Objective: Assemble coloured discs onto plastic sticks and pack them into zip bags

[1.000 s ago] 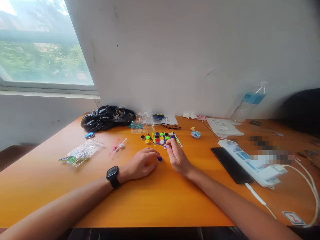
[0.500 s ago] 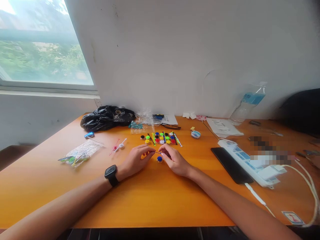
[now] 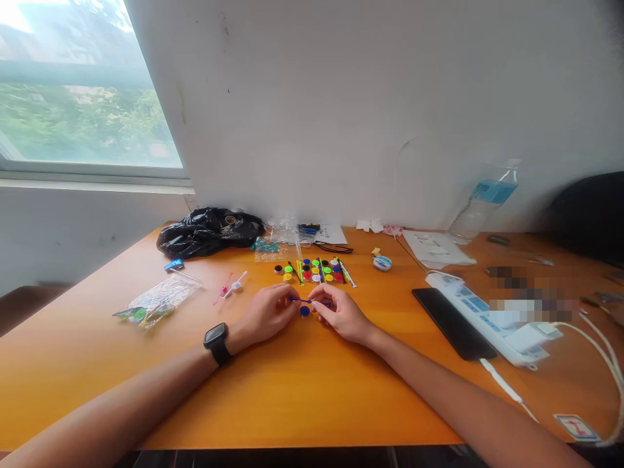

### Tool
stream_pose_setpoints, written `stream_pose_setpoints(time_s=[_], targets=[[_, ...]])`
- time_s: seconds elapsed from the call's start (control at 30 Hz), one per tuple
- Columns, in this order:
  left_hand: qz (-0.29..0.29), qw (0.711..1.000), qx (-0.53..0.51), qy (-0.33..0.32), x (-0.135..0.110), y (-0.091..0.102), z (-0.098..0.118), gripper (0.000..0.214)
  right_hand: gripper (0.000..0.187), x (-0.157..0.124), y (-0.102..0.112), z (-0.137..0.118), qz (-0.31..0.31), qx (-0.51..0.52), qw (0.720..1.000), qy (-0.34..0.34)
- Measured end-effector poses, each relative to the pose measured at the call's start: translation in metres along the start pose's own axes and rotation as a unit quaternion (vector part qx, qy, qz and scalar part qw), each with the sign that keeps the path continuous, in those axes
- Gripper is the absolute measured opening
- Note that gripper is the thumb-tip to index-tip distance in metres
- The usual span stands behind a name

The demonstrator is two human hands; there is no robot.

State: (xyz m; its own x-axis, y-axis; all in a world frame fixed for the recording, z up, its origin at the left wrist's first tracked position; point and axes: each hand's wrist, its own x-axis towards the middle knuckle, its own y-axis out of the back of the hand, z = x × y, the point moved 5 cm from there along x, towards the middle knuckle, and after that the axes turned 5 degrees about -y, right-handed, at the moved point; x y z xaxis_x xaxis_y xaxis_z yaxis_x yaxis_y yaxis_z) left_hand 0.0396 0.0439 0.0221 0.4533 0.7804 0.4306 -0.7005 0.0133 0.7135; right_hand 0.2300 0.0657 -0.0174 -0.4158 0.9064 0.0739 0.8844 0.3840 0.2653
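Note:
In the head view a thin blue plastic stick (image 3: pixel 303 301) lies level between my two hands. My right hand (image 3: pixel 344 315) pinches it between thumb and fingertips, and one end pokes out past the fingers. At the stick's other end, the fingers of my left hand (image 3: pixel 270 311) are closed around it. Just below the stick, a round blue cap-like piece (image 3: pixel 305 312) sits by my right thumb. Beyond my hands several coloured round pieces (image 3: pixel 315 272) stand in rows, with thin coloured sticks (image 3: pixel 346 272) among them.
Left of my hands lie a red and a white stick piece (image 3: pixel 236 285) and a clear bag of parts (image 3: pixel 158 300). A black plastic bag (image 3: pixel 207 234) is at the back. On the right are a phone (image 3: pixel 451 323), a power strip (image 3: pixel 480 315) and a bottle (image 3: pixel 480 205).
The blue stick has turned, and more of its length shows between my hands. The blue round piece appears slightly further left. Both hands stay nearly in place.

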Motion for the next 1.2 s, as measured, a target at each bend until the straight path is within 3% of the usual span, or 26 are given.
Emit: stream_pose_setpoints(time_s=[0.23, 0.5, 0.77, 0.97, 1.2], targets=[[-0.017, 0.998, -0.015, -0.053, -0.002, -0.013, -0.007, 0.014, 0.025, 0.002, -0.002, 0.002, -0.013, 0.031, 0.999, -0.036], [-0.045, 0.997, 0.027, -0.058, -0.001, -0.015, -0.006, 0.019, 0.028, 0.007, -0.004, 0.01, -0.05, 0.061, 0.995, -0.054], [-0.031, 0.997, 0.019, -0.068, -0.002, -0.016, -0.009, 0.016, 0.028, 0.008, -0.005, 0.015, -0.073, 0.072, 0.989, -0.103], [-0.009, 0.997, 0.013, -0.076, -0.002, -0.014, -0.009, 0.021, 0.029, 0.008, -0.002, 0.01, -0.055, 0.076, 0.991, -0.093], [-0.026, 0.996, 0.023, -0.087, -0.002, -0.015, -0.006, 0.019, 0.026, 0.01, 0.001, 0.017, 0.004, 0.051, 0.994, -0.094]])
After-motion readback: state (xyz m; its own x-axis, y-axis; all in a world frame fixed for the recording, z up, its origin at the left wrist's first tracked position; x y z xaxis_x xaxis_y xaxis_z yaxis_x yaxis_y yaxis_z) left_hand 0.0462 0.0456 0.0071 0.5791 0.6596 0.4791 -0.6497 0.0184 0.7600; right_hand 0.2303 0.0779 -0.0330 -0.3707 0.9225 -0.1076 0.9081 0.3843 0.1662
